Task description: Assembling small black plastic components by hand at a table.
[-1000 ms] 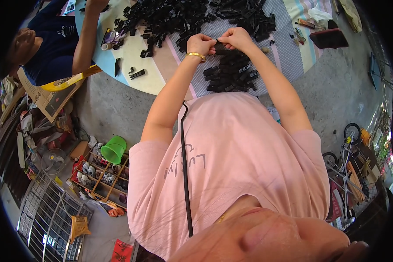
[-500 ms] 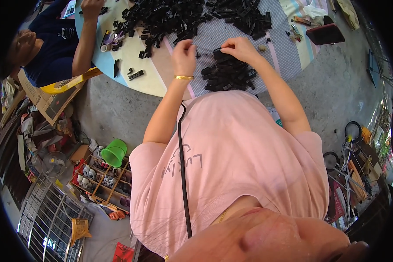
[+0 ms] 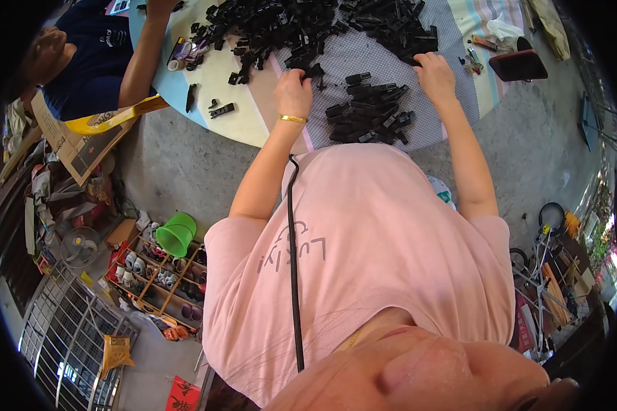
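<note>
Reaching at frame top, left hand (image 3: 293, 83) grip pinching a black plastic part (image 3: 315, 70), right hand (image 3: 434, 70) fingers curled onto the black parts heap (image 3: 397, 27), small pile (image 3: 368, 113) between on the surface (image 3: 253, 123).

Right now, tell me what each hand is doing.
Left hand: curled on small black plastic parts; its grip cannot be told.
Right hand: resting on the big black pile, grip unclear.

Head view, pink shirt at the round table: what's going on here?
A person in a pink shirt leans over a round table covered with small black plastic parts. The left hand rests on parts at the edge of the big heap; whether it grips one is unclear. The right hand reaches into the far pile. A smaller stack of black parts lies between the hands. A second person sits at the table's left.
</note>
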Demonstrator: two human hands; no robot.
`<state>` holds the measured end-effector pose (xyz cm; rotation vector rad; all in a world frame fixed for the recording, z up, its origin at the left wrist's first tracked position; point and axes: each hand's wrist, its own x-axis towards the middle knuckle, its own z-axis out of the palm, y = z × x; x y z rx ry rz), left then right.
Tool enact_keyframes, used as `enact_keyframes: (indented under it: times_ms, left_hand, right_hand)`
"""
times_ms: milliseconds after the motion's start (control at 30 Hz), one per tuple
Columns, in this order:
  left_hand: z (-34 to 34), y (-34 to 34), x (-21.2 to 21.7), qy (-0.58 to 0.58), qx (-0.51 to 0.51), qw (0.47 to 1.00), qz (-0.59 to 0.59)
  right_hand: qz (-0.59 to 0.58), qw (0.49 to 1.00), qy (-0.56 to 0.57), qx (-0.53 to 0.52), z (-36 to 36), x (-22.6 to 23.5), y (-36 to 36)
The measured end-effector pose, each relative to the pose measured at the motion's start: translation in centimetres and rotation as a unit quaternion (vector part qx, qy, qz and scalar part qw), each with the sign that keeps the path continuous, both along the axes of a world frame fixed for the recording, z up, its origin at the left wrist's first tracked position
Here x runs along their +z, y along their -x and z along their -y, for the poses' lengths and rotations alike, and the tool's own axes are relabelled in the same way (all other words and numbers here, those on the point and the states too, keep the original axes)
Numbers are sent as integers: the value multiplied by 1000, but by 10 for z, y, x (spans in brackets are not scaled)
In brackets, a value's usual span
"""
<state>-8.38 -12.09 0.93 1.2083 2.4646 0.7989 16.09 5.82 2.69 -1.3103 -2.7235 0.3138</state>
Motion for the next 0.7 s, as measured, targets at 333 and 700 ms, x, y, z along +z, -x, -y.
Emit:
enact_keyframes:
  times_ms: [333, 700]
  left_hand:
    - [-18, -10, 26, -85, 63, 924, 369]
    - [-80, -22, 9, 30, 30, 761, 648]
  right_hand:
    - [-136, 979, 145, -42, 17, 15, 26]
    - [-327, 892, 308, 58, 19, 2, 69]
